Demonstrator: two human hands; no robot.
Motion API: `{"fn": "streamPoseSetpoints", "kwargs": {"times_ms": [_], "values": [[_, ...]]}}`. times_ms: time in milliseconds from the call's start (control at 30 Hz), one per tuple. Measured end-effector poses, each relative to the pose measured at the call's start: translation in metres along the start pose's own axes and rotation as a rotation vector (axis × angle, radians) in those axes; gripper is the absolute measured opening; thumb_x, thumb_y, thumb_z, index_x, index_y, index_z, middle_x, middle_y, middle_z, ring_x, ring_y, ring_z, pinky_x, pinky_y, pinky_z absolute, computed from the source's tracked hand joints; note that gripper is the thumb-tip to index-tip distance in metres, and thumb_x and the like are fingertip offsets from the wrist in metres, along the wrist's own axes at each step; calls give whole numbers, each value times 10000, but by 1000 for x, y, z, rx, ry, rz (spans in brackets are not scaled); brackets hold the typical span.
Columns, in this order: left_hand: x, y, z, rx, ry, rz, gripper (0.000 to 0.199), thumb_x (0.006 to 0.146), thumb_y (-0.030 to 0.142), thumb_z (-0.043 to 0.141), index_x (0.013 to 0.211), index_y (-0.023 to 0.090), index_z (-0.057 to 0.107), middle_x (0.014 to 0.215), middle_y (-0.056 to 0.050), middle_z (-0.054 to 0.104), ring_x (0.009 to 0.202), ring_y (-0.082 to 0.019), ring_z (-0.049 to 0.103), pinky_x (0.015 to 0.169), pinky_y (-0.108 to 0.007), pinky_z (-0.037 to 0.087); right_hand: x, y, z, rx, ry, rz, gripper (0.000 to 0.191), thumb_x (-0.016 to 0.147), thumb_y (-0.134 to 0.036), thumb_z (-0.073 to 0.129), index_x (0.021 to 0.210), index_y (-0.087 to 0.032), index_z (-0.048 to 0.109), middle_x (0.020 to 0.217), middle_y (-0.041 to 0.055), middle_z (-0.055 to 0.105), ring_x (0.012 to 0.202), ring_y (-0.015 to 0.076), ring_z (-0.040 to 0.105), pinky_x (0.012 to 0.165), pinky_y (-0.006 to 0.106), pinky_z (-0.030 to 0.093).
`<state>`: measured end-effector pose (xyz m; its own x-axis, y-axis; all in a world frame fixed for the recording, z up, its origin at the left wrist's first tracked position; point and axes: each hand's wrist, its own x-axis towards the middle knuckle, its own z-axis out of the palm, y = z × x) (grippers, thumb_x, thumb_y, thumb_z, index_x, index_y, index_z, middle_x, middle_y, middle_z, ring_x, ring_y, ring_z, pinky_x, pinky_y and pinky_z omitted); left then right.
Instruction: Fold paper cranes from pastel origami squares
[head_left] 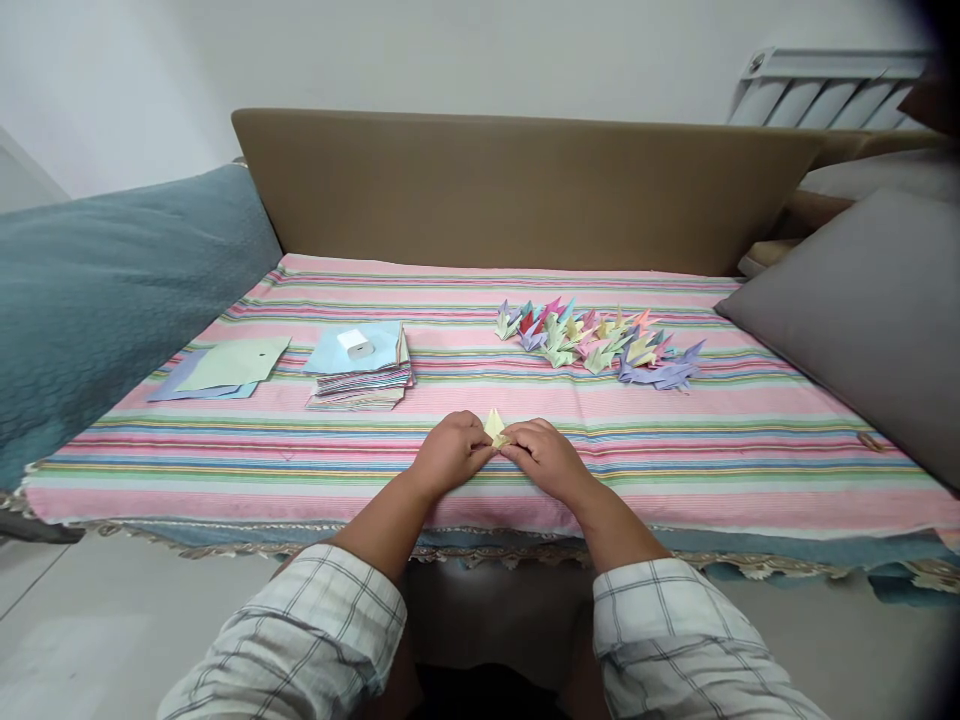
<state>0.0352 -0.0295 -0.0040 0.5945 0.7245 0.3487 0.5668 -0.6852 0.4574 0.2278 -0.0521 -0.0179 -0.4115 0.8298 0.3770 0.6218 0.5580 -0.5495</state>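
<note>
A small folded piece of pale yellow paper [494, 424] sits between my hands near the front of the striped cloth, its pointed tip facing away from me. My left hand [454, 452] pinches its left lower edge with thumb and fingers. From the other side, my right hand [546, 456] pinches the right lower edge. The fingertips of both hands nearly meet and hide the paper's bottom part. Beyond my right hand lies a group of folded paper cranes [592, 338] in many colours.
A stack of square coloured paper [358, 375] with a small white object [355, 344] on top lies left of centre. Loose sheets [232, 364] are farther left. The striped cloth [247, 470] covers the sofa seat. A grey cushion [862, 310] stands right, a blue armrest [127, 280] left.
</note>
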Motion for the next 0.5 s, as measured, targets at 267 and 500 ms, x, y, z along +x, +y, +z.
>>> {"fn": "streamPoseSetpoints", "kwargs": {"times_ms": [267,500], "values": [[5,1,3,14,48,-71,149,762,263,605,651,185,666,661,-34,610,732,-171,550,738,-306,399,4,-3,3,-32,26,116,181,886,-310,488,831,-208,628,854,39,663,819,184,542,742,306,389],[7,3,7,46,97,-144,213,766,264,596,574,184,644,603,-23,583,683,-162,528,736,-305,378,9,-7,3,-52,28,215,150,876,-289,498,787,-217,595,772,18,639,773,183,517,665,274,353]]}}
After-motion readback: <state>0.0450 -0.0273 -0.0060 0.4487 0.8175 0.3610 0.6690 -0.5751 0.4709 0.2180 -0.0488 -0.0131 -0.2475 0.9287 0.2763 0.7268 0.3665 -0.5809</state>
